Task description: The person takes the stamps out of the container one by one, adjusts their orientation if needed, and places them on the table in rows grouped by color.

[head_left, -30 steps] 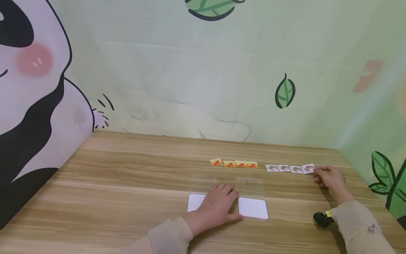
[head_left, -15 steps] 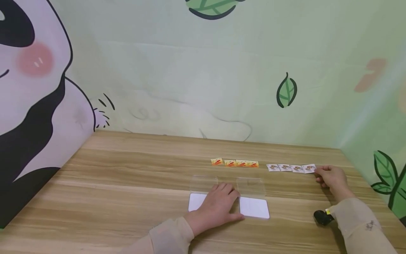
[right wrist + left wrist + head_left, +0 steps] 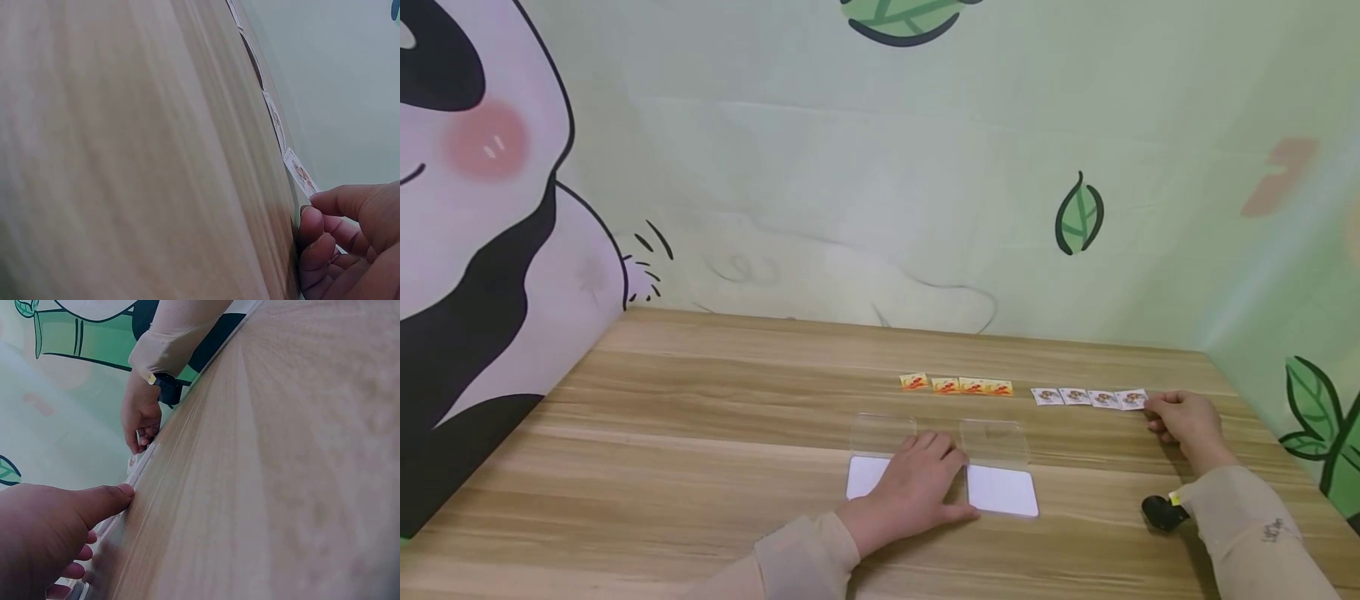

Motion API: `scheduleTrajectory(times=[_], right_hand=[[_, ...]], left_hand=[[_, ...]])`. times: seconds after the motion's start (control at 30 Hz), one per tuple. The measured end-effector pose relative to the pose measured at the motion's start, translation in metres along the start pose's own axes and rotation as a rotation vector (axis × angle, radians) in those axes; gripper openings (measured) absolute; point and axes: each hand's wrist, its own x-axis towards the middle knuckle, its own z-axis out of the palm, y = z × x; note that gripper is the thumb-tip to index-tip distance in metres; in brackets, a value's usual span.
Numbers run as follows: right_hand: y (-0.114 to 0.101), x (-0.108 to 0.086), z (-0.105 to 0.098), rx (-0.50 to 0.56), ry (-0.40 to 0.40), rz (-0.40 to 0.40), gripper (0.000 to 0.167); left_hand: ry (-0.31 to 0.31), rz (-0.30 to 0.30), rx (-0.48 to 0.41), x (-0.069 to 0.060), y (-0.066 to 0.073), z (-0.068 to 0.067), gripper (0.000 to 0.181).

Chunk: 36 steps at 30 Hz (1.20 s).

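Note:
My right hand pinches the outer edge of the rightmost small white picture card between thumb and finger. The right wrist view shows that card tilted up off the table at the fingertips. Several such white cards lie in a row to its left. My left hand rests with relaxed, spread fingers between two white rectangles, covering part of the left one and touching beside the right one. Behind each white rectangle lies a clear plastic piece, a left one and a right one.
Several small orange-and-yellow picture cards lie in a row left of the white ones. The wooden table meets a printed wall at its back and sides. A black device is on the right wrist.

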Motion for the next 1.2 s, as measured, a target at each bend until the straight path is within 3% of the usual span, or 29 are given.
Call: scheduleTrajectory(times=[0.73,1.2], right_hand=[[0.0,0.0045,0.0007,-0.051,0.03,0.02,0.035],[-0.0036,0.0001,-0.0004,-0.084,0.003,0.007,0.042]], left_hand=[[-0.008,0.0,0.02,-0.0001,0.0011,-0.001,0.057],[0.0,0.0,0.031,0.0001,0.0009,-0.0001,0.057]])
